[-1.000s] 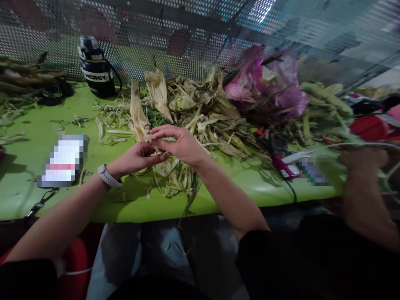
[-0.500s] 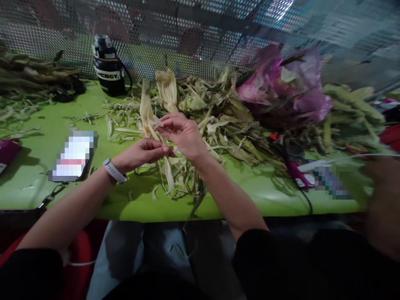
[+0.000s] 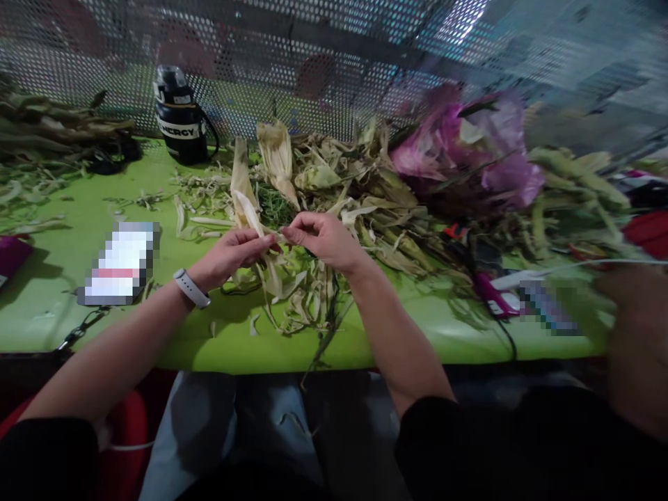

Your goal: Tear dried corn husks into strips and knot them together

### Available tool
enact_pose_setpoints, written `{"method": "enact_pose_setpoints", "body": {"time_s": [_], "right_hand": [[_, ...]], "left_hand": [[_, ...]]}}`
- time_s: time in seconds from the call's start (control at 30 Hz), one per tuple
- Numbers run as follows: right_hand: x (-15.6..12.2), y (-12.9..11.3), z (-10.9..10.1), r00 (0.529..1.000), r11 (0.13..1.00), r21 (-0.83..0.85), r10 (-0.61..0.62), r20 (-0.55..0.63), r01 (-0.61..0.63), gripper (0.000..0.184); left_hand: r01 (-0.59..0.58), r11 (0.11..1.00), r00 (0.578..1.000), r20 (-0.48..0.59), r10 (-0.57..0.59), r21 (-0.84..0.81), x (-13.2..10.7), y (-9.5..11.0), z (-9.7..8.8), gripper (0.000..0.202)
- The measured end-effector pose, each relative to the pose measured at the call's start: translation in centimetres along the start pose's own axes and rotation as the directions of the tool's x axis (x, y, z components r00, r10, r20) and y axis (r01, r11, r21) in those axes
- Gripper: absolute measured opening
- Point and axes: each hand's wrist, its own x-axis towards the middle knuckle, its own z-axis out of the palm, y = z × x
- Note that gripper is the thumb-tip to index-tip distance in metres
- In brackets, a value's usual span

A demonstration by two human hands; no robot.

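Observation:
Between my two hands is a pale corn husk (image 3: 247, 205), its long strips rising behind my left hand and a loose end hanging below. My left hand (image 3: 237, 256), with a light watch band at the wrist, pinches the husk between thumb and forefinger. Close beside it, the fingertips of my right hand (image 3: 326, 240) are pinched on the same husk. Torn husk strips (image 3: 303, 306) lie on the green tabletop under my hands. Just behind stands a folded dry husk (image 3: 276, 156), next to a heap of husks (image 3: 386, 202).
A black bottle (image 3: 180, 129) stands at the back left by a perforated metal screen (image 3: 313, 56). At left lies a phone (image 3: 120, 264). A pink plastic bag (image 3: 464, 153), a cable and a second phone (image 3: 550, 306) are at right, near another person's arm (image 3: 637, 334).
My right hand has come down and slightly right from the upper part of the husk. Its fingertips now meet my left hand's at a lower point, and the husk strip has folded over.

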Motion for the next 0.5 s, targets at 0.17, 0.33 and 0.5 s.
{"method": "enact_pose_setpoints", "body": {"time_s": [0.17, 0.33, 0.5], "right_hand": [[-0.2, 0.9, 1.0, 0.982, 0.99, -0.129, -0.081, -0.17, 0.059, 0.051], [-0.2, 1.6, 1.4, 0.941, 0.963, -0.258, -0.159, -0.3, 0.08, 0.05], [-0.3, 1.4, 1.1, 0.869, 0.931, -0.339, -0.278, -0.408, 0.139, 0.043]], "left_hand": [[0.048, 0.985, 0.991, 0.114, -0.068, 0.164, -0.2, -0.1, 0.0, 0.036], [0.053, 0.971, 0.993, 0.095, -0.077, 0.235, -0.3, 0.1, 0.1, 0.041], [-0.005, 0.99, 1.0, 0.012, 0.004, 0.142, 0.0, -0.4, 0.5, 0.043]]}}
